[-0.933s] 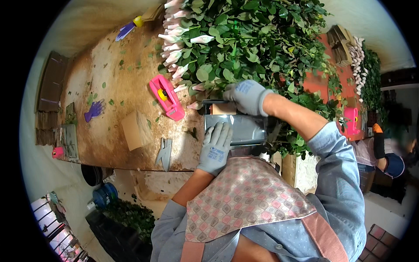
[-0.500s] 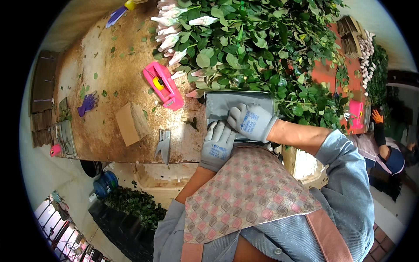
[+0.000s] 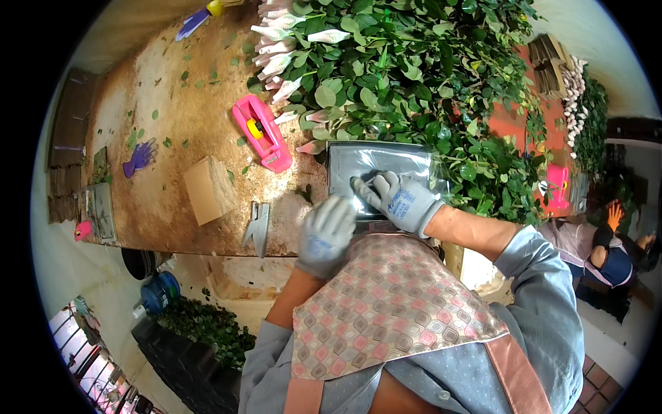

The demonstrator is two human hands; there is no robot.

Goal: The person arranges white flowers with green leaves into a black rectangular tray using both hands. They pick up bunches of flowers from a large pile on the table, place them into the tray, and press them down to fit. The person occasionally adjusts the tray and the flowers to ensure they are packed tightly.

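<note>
In front of my apron lies a stack of clear, shiny plastic sheets or sleeves [image 3: 348,160] on the table's near edge. My right hand [image 3: 403,201], in a grey work glove, rests on this stack with thumb and fingers drawn together on the plastic film. Just left of the stack is my left hand [image 3: 325,237], gloved the same way; motion smears its fingers. Beyond the stack spreads a big pile of leafy flower stems [image 3: 414,83], their buds [image 3: 276,63] in pale net-like sleeves pointing left.
Left of the stack are a pink tape dispenser [image 3: 262,133], a grey metal stapler [image 3: 257,231], a cardboard piece [image 3: 209,190] and a purple glove [image 3: 141,158]. Loose leaves dot the rusty tabletop [image 3: 214,117]. At the far right another person [image 3: 600,255] wears an orange glove.
My left hand has lifted off the stack and moved left. My right hand has shifted slightly lower, its fingers now bunched on the film, and the plastic catches more glare.
</note>
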